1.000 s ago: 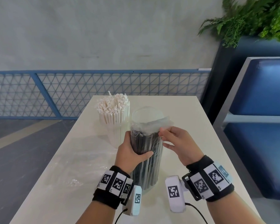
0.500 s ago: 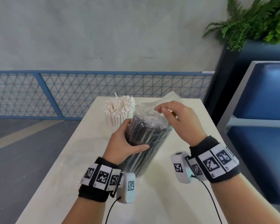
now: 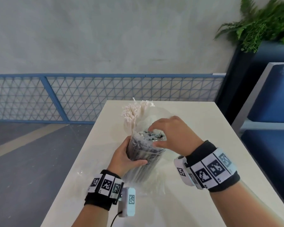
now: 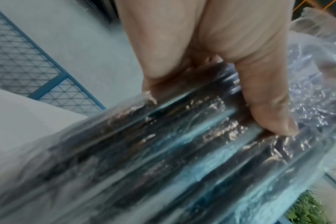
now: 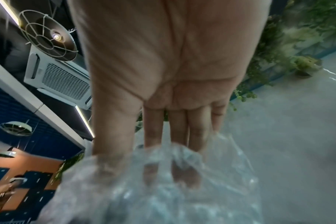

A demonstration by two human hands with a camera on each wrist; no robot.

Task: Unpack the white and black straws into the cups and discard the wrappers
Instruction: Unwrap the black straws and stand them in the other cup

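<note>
My left hand [image 3: 127, 158] grips the black straws [image 3: 144, 154]; my right hand [image 3: 174, 135] seemingly pinches the wrapper [image 5: 163, 189]. A jerk could spill them beside the white straws [image 3: 134, 110].

I count two bare hands, my left hand [image 3: 126, 158] and my right hand [image 3: 175, 134]. There are two bunches of straws: one white paper bunch [image 3: 134, 110] and one black bunch in clear crinkled plastic wrap [image 3: 144, 149]. One pale rectangular table [image 3: 203, 128] carries them; single straws are too many and blurred to count.
</note>
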